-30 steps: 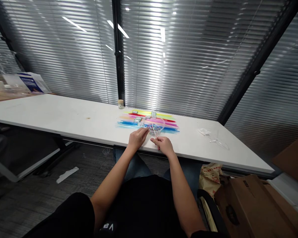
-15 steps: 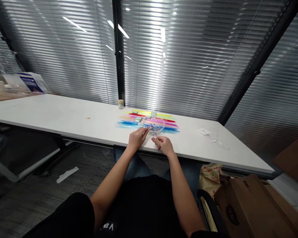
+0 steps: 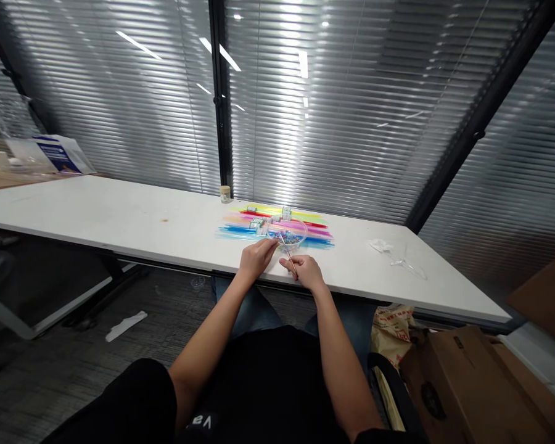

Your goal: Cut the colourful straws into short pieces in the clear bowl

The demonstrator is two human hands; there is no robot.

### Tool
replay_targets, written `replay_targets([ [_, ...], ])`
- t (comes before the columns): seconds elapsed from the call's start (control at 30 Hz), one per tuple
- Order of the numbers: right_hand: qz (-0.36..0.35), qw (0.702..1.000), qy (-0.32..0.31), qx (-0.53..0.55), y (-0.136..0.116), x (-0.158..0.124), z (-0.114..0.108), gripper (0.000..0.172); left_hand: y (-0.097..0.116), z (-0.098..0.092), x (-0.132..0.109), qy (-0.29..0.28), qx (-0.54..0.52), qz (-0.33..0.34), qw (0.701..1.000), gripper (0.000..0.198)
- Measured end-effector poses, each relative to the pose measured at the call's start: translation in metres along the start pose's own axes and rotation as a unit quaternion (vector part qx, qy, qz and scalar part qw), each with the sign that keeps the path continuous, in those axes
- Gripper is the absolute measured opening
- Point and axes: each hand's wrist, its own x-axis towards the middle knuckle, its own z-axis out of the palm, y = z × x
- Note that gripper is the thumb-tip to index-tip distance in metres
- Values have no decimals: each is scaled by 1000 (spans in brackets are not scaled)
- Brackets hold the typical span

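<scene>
A thin, reddish-brown stick (image 3: 287,253) is pinched in the right hand (image 3: 306,271), whose grip is closed on its near end. The stick slants up and away, so that its far tip reaches over the rim of a small, clear, round plastic bowl (image 3: 300,229) holding small beads in blue and mixed colours (image 3: 290,237). Held low and at a slant like that, it seems angled to dip into the beads while the hand rests on the white worktop (image 3: 120,216) for steadiness.

The left hand (image 3: 256,258) lies just beside the bowl's near left edge, fingertips together at the rim. Whether they pinch a bead or merely steady the bowl is too small to tell.

The bowl stands on a flat fan of long, thin, translucent strips in yellow, red, pink, orange and blue (image 3: 314,222), laid side by side across the worktop. A few small, clear, boxy pieces (image 3: 286,213) sit among the strips just behind the bowl, close enough for either hand.

Farther back, near the dark window post, is a small, tan, cylindrical pot (image 3: 224,194). Well off to the right lies a crumpled clear plastic wrapper (image 3: 383,246). At the far left a blue-and-white printed packet (image 3: 58,154) leans by the slatted blinds (image 3: 351,111). Below the worktop's right end stand brown cardboard boxes (image 3: 462,382) and a printed paper bag (image 3: 391,330).
</scene>
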Motion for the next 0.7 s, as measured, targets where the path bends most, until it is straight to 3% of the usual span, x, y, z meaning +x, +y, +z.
replay_targets([
  [0.7,13,1000,17,6,2,3,3,58,6,-6,2,-23,1,-35,999,22],
])
